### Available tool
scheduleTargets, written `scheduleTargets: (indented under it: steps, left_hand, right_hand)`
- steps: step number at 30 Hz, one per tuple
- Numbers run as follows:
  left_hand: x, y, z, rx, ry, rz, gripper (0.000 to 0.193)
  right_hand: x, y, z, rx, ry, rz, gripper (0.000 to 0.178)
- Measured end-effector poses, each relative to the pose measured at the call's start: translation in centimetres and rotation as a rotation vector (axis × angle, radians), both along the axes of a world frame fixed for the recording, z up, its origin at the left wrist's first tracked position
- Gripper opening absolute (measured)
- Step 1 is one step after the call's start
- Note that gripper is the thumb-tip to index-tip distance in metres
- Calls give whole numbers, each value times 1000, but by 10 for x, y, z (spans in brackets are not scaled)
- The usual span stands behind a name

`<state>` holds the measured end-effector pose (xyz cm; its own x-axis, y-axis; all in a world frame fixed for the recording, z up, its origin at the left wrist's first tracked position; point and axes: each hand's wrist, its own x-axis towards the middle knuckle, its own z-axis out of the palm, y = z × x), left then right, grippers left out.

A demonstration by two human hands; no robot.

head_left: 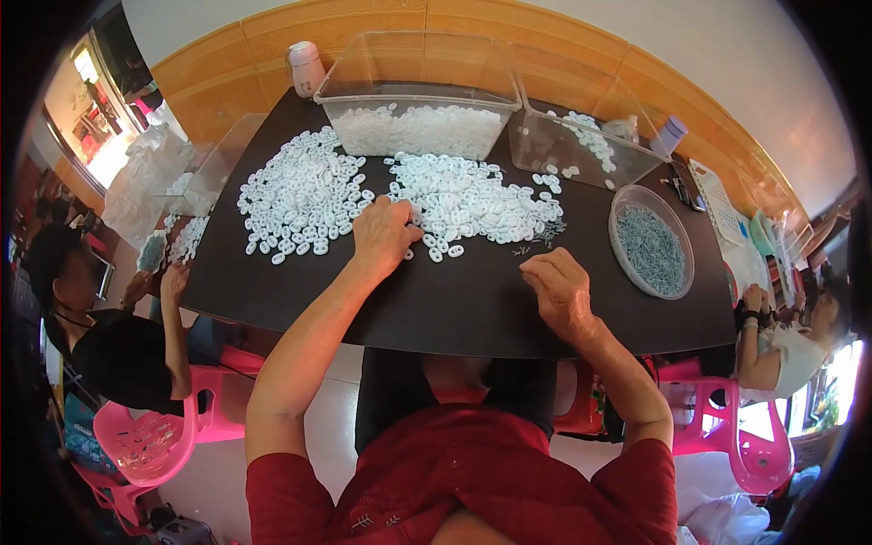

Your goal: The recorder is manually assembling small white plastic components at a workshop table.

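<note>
My left hand is at the gap between two heaps of small white oval plastic pieces with two holes, the left heap and the right heap. Its fingers are curled together at the near edge of the right heap; what they hold, if anything, is hidden. My right hand is over the dark table, thumb and fingers pinched together, their contents too small to make out. Just beyond it lie a few loose small grey screws. More such screws fill a round clear tub to the right.
Behind the heaps stand a clear plastic bin of white pieces and a second clear bin holding fewer. A pink-white flask and a purple-lidded bottle stand at the back. People work on both sides, near pink chairs.
</note>
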<state>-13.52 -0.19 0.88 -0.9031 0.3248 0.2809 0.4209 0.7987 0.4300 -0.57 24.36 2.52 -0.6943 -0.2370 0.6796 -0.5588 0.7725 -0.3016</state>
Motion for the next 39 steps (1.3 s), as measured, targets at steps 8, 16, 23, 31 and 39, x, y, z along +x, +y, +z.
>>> scheduleTargets:
  steps: [8, 16, 23, 31, 39]
  left_hand:
    - [-4, 1, -1, -8, -59, 14, 20]
    - [14, -19, -1, 592, -199, -93, 14]
    - [80, 3, 27, 1226, -748, -208, 12]
    - [98, 7, 16, 1349, -656, -237, 12]
    - [107, 10, 15, 1126, -526, -267, 16]
  right_hand:
    - [6, -3, -6, -31, -8, 11, 20]
    - [13, -4, -9, -188, -98, -54, 13]
    - [12, -47, -8, -707, -458, 5, 10]
    - [13, -65, -7, -823, -644, 68, 12]
    - [15, -82, -5, -978, -637, 221, 8]
